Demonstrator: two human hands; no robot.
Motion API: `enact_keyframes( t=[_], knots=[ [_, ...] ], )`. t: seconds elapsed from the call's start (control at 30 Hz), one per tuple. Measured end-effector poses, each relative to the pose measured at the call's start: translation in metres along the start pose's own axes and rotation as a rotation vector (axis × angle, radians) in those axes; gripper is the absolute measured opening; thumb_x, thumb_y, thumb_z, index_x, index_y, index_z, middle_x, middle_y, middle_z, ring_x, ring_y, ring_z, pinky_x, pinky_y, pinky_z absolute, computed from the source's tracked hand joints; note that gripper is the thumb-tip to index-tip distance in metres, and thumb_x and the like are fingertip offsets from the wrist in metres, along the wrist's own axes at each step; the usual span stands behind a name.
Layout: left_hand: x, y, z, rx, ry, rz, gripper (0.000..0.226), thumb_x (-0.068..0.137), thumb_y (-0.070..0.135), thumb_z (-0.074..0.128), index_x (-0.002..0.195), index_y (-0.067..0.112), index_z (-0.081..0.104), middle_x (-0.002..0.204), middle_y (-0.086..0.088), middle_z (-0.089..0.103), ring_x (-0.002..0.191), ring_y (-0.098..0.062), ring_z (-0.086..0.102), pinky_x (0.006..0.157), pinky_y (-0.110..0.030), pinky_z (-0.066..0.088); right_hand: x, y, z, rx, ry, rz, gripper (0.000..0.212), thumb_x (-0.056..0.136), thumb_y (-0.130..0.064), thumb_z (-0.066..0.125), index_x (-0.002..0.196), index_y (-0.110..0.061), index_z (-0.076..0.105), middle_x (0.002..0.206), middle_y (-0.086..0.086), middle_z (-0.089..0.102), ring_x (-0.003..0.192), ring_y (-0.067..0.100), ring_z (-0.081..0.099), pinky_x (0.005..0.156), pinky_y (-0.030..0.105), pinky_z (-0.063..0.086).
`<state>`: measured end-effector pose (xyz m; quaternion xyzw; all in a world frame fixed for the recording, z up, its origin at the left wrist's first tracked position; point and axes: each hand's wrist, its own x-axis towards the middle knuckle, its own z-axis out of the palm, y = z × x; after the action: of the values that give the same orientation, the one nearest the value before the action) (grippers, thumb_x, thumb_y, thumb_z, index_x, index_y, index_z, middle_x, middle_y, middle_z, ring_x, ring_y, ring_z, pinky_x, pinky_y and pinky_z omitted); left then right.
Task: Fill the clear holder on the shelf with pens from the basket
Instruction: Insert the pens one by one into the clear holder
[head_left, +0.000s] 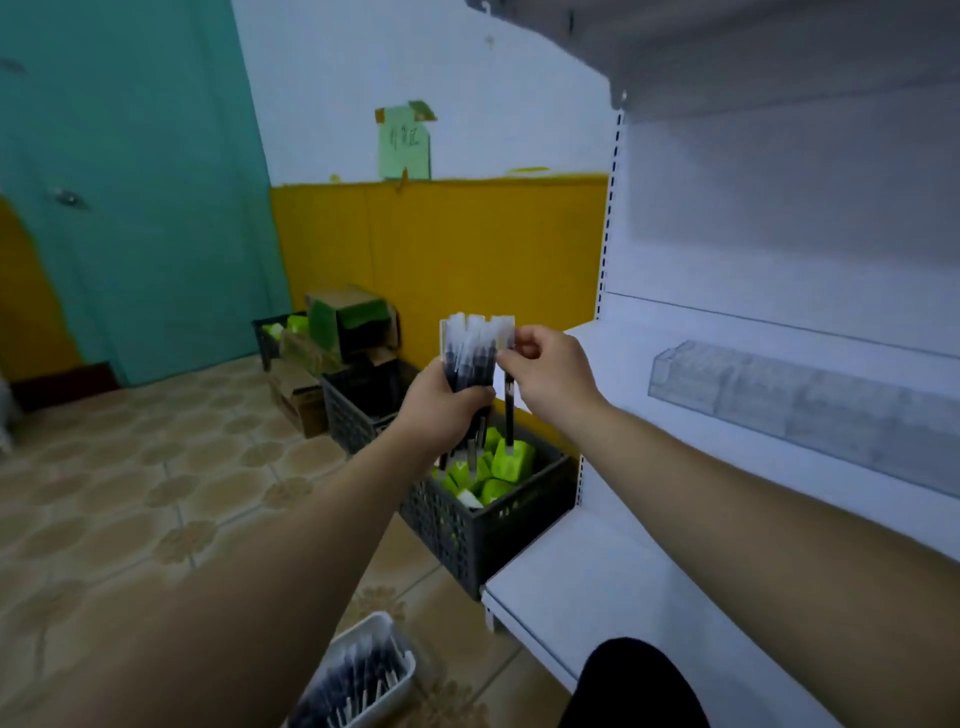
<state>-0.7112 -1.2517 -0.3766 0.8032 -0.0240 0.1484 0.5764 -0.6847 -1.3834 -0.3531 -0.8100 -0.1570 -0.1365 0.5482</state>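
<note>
Head view: my left hand (447, 410) grips a bundle of pens (475, 353) left of the clear holder (779, 395), my right hand (550, 374) pinching a single pen (509, 415) free. Pulling crooked could drag neighbours loose and scatter them.

Black pens (470, 364), grey perforated basket (483, 535) (green packets (511, 460) inside)
</note>
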Motion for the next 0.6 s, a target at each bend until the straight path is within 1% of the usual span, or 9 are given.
enact_keyframes(
  t=[0.07, 0.1, 0.13, 0.2, 0.23, 0.3, 0.4, 0.5, 0.6],
  knots=[
    [0.002, 0.011, 0.011, 0.017, -0.036, 0.031, 0.025, 0.088, 0.012, 0.064, 0.111, 0.013, 0.056, 0.090, -0.008, 0.066, 0.080, -0.022, 0.066, 0.067, -0.033, 0.055, -0.004, -0.001, -0.017, 0.020, 0.026, 0.004, 0.023, 0.094, -0.020, 0.060, 0.115, -0.012, 0.063, 0.103, 0.003, 0.065, 0.095, 0.020, 0.060, 0.086, 0.038, 0.050],
    [0.003, 0.015, 0.017, 0.019, -0.054, 0.042, 0.023, 0.090, 0.010, 0.063, 0.112, 0.013, 0.054, 0.088, -0.006, 0.064, 0.077, -0.017, 0.065, 0.065, -0.028, 0.054, -0.005, 0.000, -0.025, 0.029, 0.042, 0.013, 0.024, 0.094, -0.019, 0.060, 0.116, -0.012, 0.062, 0.100, 0.001, 0.064, 0.092, 0.018, 0.059, 0.083, 0.035, 0.049],
    [0.005, 0.019, 0.023, 0.009, -0.075, 0.053, 0.024, 0.090, 0.009, 0.062, 0.113, 0.011, 0.054, 0.087, -0.005, 0.063, 0.075, -0.016, 0.065, 0.068, -0.031, 0.056, -0.006, 0.001, -0.033, 0.038, 0.055, 0.022, 0.025, 0.094, -0.019, 0.060, 0.117, -0.012, 0.062, 0.097, 0.000, 0.064, 0.087, 0.016, 0.059, 0.079, 0.031, 0.049],
    [0.011, 0.025, 0.036, -0.016, -0.110, 0.065, 0.028, 0.090, 0.009, 0.062, 0.117, 0.008, 0.053, 0.089, -0.007, 0.064, 0.079, -0.021, 0.067, 0.080, -0.046, 0.055, -0.006, 0.005, -0.048, 0.045, 0.077, 0.041, 0.025, 0.094, -0.018, 0.060, 0.118, -0.014, 0.063, 0.088, -0.002, 0.063, 0.076, 0.013, 0.058, 0.069, 0.027, 0.048],
    [0.013, 0.029, 0.044, -0.021, -0.130, 0.072, 0.029, 0.090, 0.010, 0.061, 0.118, 0.008, 0.052, 0.091, -0.009, 0.064, 0.083, -0.025, 0.067, 0.082, -0.049, 0.055, -0.006, 0.006, -0.055, 0.045, 0.090, 0.050, 0.024, 0.094, -0.018, 0.060, 0.117, -0.015, 0.064, 0.084, -0.002, 0.063, 0.072, 0.013, 0.058, 0.067, 0.027, 0.049],
    [0.020, 0.037, 0.060, -0.032, -0.165, 0.092, 0.028, 0.090, 0.009, 0.060, 0.117, 0.008, 0.053, 0.094, -0.013, 0.066, 0.085, -0.028, 0.068, 0.083, -0.049, 0.054, -0.004, 0.010, -0.072, 0.034, 0.129, 0.069, 0.020, 0.093, -0.019, 0.061, 0.112, -0.018, 0.065, 0.079, -0.001, 0.064, 0.069, 0.014, 0.059, 0.073, 0.035, 0.054],
    [0.033, 0.051, 0.086, -0.048, -0.222, 0.125, 0.027, 0.088, 0.008, 0.061, 0.114, 0.007, 0.054, 0.093, -0.015, 0.068, 0.086, -0.032, 0.069, 0.076, -0.047, 0.055, 0.001, 0.016, -0.099, 0.008, 0.208, 0.099, 0.015, 0.091, -0.021, 0.062, 0.105, -0.024, 0.066, 0.078, 0.000, 0.066, 0.070, 0.016, 0.063, 0.085, 0.045, 0.055],
    [0.049, 0.062, 0.110, -0.047, -0.292, 0.144, 0.028, 0.088, 0.009, 0.060, 0.115, 0.008, 0.055, 0.088, -0.013, 0.068, 0.086, -0.033, 0.069, 0.066, -0.038, 0.053, 0.009, 0.022, -0.125, 0.008, 0.297, 0.128, 0.016, 0.092, -0.019, 0.060, 0.107, -0.024, 0.065, 0.077, -0.002, 0.064, 0.076, 0.018, 0.063, 0.087, 0.047, 0.055],
    [0.068, 0.066, 0.131, -0.042, -0.350, 0.152, 0.023, 0.088, 0.011, 0.059, 0.111, 0.010, 0.056, 0.088, -0.015, 0.068, 0.087, -0.035, 0.068, 0.059, -0.034, 0.050, 0.022, 0.031, -0.147, -0.015, 0.389, 0.140, 0.014, 0.092, -0.021, 0.059, 0.104, -0.028, 0.061, 0.084, -0.001, 0.065, 0.087, 0.023, 0.065, 0.089, 0.048, 0.054]
  ],
)
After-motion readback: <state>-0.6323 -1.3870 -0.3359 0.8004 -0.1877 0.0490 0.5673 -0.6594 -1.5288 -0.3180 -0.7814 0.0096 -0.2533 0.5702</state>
